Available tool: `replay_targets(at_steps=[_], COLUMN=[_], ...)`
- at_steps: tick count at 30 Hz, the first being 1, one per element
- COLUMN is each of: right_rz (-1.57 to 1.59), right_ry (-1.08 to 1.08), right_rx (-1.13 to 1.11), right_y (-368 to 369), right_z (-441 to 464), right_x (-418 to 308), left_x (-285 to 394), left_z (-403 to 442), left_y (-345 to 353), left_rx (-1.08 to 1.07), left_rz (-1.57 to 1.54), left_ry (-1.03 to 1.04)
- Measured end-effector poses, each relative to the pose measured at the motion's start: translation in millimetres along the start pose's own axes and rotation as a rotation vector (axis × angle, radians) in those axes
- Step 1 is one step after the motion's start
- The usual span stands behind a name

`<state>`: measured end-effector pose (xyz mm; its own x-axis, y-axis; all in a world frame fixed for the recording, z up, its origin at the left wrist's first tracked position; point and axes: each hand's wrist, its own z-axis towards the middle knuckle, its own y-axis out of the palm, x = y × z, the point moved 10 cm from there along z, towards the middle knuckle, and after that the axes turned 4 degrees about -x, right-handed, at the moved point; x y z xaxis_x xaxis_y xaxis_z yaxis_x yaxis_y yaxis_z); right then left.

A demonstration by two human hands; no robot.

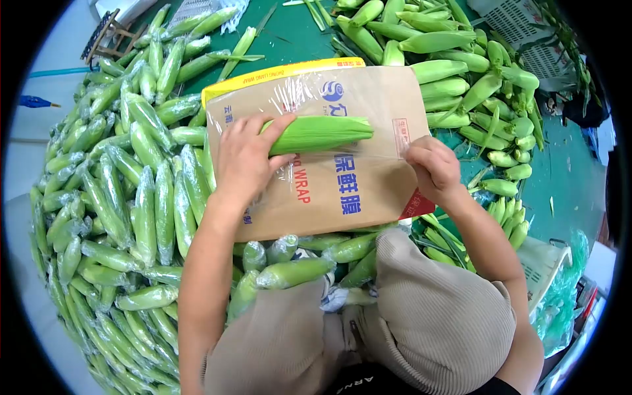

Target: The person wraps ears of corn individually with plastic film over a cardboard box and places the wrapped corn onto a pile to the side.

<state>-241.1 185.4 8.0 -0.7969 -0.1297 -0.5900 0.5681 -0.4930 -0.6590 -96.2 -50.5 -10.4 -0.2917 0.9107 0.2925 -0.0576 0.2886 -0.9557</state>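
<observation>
A green ear of corn (324,135), husk still on, lies across the cardboard wrap box (385,197) that rests in front of me. My left hand (245,153) curls around the ear's left end. Clear plastic wrap (372,99) stretches over the box, and the corn lies on it. My right hand (434,168) is closed in a pinch at the box's right side, gripping the edge of the wrap. Its fingertips are partly hidden.
Many wrapped ears of corn (155,204) are heaped on the left and near my knees. Unwrapped ears (454,72) pile up at the back right. A yellow wrap box edge (283,72) shows behind the cardboard. White crates (513,33) and a green plastic bag (566,296) are at right.
</observation>
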Motion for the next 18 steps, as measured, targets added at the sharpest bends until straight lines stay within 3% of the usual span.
replay_targets(at_steps=[3,5,6,9,10,13,18], right_rz=[-0.164,0.021,-0.199,-0.29,-0.254,-0.266,-0.275], right_ry=[-0.036,0.074,0.046,0.098,0.101,0.142,0.253], right_rx=[0.071,-0.153,-0.205,-0.202,-0.226,-0.174,-0.196], right_y=[15.3,63.5,92.2,105.9,107.6,101.4,79.7], right_z=[45.8,72.7,81.0,84.9,86.1,75.7,62.9], right_x=[-13.9,6.1,3.3,10.3,17.5,28.5,32.9], left_x=[5.9,7.1,4.2,-20.8,-34.4,-71.7,-45.6], left_z=[-2.0,2.0,2.6,-37.4,-63.5,-100.8,-88.3], left_y=[2.9,6.3,6.2,-20.2,-23.8,32.9,11.2], left_rx=[0.016,0.019,0.022,0.353,0.432,-0.067,0.357], left_rz=[0.064,0.058,0.065,-0.31,-0.25,-0.052,0.051], left_ry=[0.035,0.038,0.04,0.217,0.139,-0.214,-0.129])
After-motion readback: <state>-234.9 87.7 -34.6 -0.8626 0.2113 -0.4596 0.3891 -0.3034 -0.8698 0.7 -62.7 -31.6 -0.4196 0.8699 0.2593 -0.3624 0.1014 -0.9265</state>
